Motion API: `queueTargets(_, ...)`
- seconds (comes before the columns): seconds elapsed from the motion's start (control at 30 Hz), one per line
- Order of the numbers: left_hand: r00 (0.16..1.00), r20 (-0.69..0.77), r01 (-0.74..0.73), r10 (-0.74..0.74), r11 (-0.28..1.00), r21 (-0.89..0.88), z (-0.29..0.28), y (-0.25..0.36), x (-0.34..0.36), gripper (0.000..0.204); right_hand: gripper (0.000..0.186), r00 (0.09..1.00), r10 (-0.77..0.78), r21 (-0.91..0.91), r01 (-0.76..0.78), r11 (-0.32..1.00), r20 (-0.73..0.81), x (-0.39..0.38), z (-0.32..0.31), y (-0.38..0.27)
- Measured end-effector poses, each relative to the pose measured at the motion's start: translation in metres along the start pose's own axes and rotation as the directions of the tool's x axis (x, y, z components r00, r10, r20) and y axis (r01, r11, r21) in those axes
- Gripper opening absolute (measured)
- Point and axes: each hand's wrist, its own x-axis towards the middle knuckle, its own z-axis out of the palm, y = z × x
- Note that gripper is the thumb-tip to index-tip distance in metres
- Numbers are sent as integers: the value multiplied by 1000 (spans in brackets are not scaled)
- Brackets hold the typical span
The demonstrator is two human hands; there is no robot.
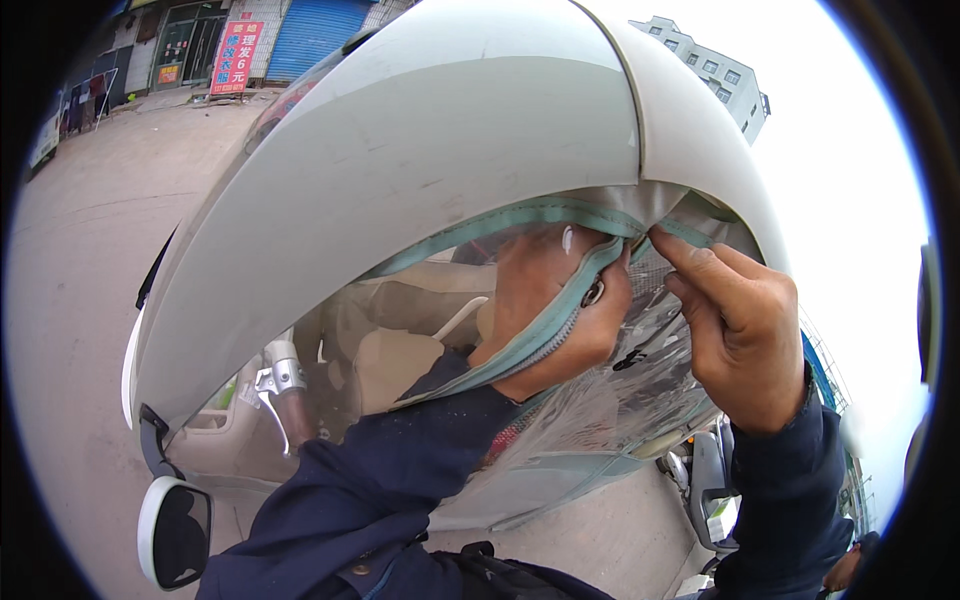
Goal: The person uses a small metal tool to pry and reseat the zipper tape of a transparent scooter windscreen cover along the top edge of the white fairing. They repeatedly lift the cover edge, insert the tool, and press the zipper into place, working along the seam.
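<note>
Where the green zip strip (578, 290) runs up under the pale roof (420, 130), right hand (745, 325) sets its index fingertip at the corner; left hand (596, 328) bends behind the strip. Hands close together; can't tell either one's grip. Clear sheet (640, 400) hangs below; brake lever (267, 386) and mirror (183, 535) at lower left.

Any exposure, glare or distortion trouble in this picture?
Head view: sky washed out to white at right; head view: bright streaky reflections on the wrinkled clear plastic; head view: fisheye bending, dark rim around the picture; head view: right hand fairly sharp.
</note>
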Motion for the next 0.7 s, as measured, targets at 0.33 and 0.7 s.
queueTargets(0.33,990,-72,-112,119,989,97,11,-8,-2,15,22,993,115,170,-113,979,-1,0,14,9)
queueTargets(0.7,994,89,-62,62,998,-5,16,-14,-10,27,30,998,67,184,-68,981,9,11,11,20)
